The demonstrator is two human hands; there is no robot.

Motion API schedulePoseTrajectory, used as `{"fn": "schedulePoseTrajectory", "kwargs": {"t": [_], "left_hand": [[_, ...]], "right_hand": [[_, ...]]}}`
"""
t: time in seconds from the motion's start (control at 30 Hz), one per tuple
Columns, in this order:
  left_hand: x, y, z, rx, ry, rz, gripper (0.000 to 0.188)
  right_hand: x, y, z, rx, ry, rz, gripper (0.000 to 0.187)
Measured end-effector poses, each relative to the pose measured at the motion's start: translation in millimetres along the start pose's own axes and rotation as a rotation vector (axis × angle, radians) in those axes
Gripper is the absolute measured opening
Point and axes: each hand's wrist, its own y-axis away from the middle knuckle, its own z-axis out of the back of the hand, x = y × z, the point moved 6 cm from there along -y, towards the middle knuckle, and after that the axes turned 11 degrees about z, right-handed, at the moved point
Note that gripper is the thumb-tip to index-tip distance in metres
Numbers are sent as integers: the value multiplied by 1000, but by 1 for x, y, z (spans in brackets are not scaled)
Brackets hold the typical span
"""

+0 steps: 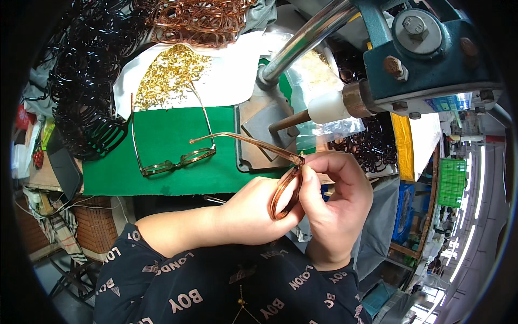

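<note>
In front of my chest, brown translucent eyeglass frames [280, 198] are held between both hands. My left hand [251, 210] is closed round the front of them, with a rim sticking out past the fingers. One brown temple arm [245, 140] extends up and to the left from the hinge corner. At that corner, my right hand [340, 202] pinches with thumb and forefinger. A tiny gold-coloured bit shows by those fingertips; whether it is a loose part or the hinge, I cannot tell. Another pair of eyeglass frames [179, 160] lies with temples spread on the green cloth [113, 175].
Small gold-coloured parts [170, 73] are heaped on white sheeting beyond the cloth. Dark frames [86, 86] pile up at left, brown frames [197, 21] at the back. A teal press [431, 59] with a metal rod overhangs the right, above a metal base plate [245, 156].
</note>
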Motion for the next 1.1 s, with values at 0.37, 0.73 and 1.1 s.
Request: {"fn": "schedulePoseTrajectory", "kwargs": {"t": [0.37, 0.73, 1.1], "left_hand": [[-8, 6, -8, 363, 515, 110, 19], [-7, 2, -7, 283, 498, 236, 16], [10, -8, -11, 82, 232, 126, 19]], "right_hand": [[-2, 1, 2, -6, -262, -193, 7], [-19, 3, -1, 10, -449, -335, 9], [-22, 4, 4, 27, -303, -305, 9]]}}
